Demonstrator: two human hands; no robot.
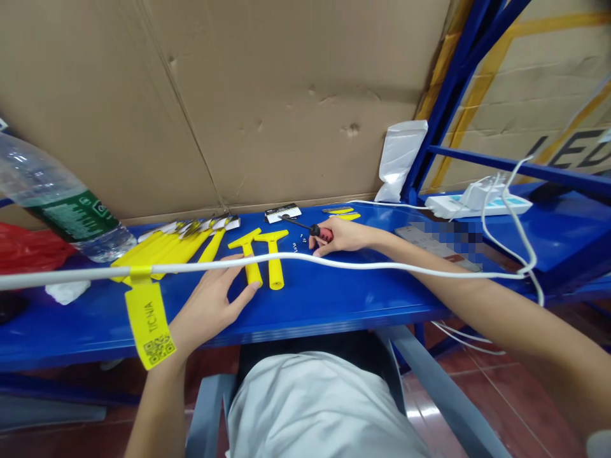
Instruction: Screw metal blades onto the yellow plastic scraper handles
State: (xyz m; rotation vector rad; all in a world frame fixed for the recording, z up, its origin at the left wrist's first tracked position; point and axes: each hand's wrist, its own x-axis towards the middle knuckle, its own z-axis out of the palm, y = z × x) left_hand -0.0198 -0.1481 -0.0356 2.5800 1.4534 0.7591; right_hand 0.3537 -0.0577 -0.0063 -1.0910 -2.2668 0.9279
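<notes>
My left hand (217, 296) holds a yellow T-shaped scraper (252, 257) by its handle, thumb on the near end and fingers at its left side. A second yellow scraper (275, 261) lies just right of it. My right hand (341, 234) is closed around a screwdriver (323, 235) with a red and black handle. The shaft points left, its tip near a black-and-white packet (283, 213). Several tiny screws (294, 247) lie on the blue shelf (334, 296) between the scrapers and my right hand.
Several yellow-handled scrapers (165, 250) are piled at left beside a water bottle (71, 203). Small yellow pieces (344, 214) lie at the back. A white cable (363, 264) crosses in front of the shelf. A power strip (477, 205) sits at right.
</notes>
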